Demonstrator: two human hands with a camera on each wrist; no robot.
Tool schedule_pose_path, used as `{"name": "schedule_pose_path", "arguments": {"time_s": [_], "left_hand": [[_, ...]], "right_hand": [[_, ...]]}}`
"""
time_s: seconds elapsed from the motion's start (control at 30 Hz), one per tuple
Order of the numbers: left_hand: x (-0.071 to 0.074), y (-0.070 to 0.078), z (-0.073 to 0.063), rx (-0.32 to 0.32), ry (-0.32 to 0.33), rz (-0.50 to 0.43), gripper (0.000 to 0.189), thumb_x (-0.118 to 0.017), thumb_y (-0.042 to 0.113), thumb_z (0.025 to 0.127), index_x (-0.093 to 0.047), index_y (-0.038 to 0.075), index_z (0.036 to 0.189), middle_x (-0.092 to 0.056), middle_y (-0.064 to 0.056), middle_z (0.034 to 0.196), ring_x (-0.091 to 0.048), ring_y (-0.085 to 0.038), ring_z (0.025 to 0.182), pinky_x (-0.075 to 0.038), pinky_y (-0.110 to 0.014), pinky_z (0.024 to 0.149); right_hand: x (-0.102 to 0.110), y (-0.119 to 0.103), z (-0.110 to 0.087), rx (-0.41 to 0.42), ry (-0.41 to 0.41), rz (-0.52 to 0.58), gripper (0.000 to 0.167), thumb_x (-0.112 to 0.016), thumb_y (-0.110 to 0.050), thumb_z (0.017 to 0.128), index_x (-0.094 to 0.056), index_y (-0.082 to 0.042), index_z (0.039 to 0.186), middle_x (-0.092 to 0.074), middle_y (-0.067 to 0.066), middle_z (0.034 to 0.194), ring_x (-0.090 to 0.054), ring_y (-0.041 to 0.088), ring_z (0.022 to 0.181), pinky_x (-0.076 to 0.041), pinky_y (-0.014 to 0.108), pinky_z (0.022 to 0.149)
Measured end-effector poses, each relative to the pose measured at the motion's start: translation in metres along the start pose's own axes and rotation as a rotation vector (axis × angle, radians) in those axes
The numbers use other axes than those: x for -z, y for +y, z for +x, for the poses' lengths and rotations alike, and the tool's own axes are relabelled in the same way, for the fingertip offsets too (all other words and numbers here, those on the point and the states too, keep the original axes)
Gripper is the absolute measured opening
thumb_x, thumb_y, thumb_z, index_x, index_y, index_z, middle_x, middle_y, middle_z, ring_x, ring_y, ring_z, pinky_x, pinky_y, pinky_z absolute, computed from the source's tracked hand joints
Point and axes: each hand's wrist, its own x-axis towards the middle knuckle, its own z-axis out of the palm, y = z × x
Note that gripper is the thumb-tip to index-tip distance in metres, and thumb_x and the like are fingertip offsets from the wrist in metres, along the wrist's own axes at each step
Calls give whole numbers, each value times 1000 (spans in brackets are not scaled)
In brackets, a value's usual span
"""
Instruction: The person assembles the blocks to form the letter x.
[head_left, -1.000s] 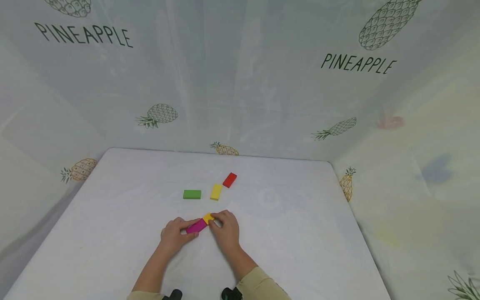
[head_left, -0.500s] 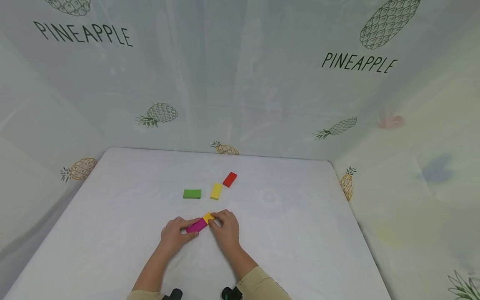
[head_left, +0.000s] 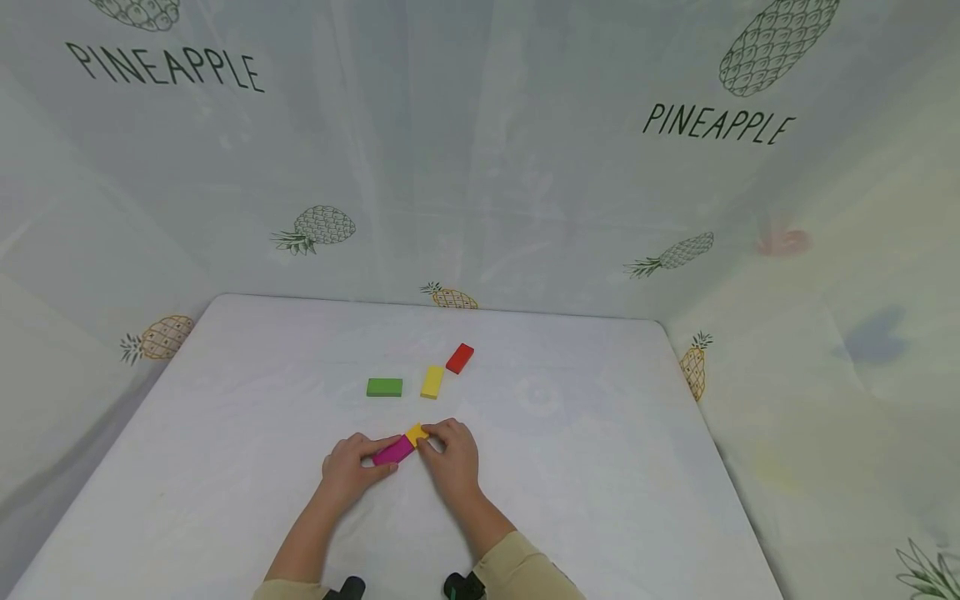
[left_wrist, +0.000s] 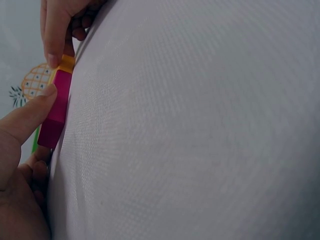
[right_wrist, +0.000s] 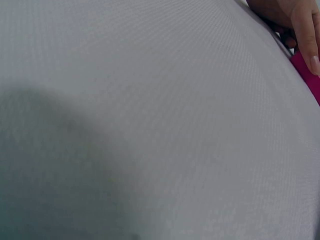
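My left hand holds a magenta block between thumb and fingers on the white table. End to end with it lies an orange-yellow block, pinched by the thumb and index finger of my right hand. Both blocks show in the left wrist view, magenta nearer and orange beyond, apparently touching. Part of the orange block is hidden by the right fingers. In the right wrist view only the left hand and a bit of the magenta block appear, at the upper right.
Beyond the hands lie a green block, a yellow block and a red block, the last two close to each other. A pineapple-print curtain rises behind the white table.
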Motion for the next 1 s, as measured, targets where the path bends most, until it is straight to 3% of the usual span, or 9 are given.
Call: {"name": "schedule_pose_path", "arguments": {"time_s": [0.23,1.0], "left_hand": [[0,0,0,2,-7,-8,46,-82,29,79,-70,27,123,-52,4,85,-46,-18,84,-31,-36,68],[-1,-1,1,10,-14,-3,47,-81,30,79,-70,27,124,-52,3,86,-46,-18,85,-31,-36,69]], "right_hand": [[2,0,0,38,25,-11,20,-75,-24,87,-76,-19,105,-57,-16,87,-52,6,85,-45,29,79],[-2,4,1,2,-10,-13,21,-73,-27,87,-76,-21,107,-56,-17,87,-51,5,86,-45,29,81]]}}
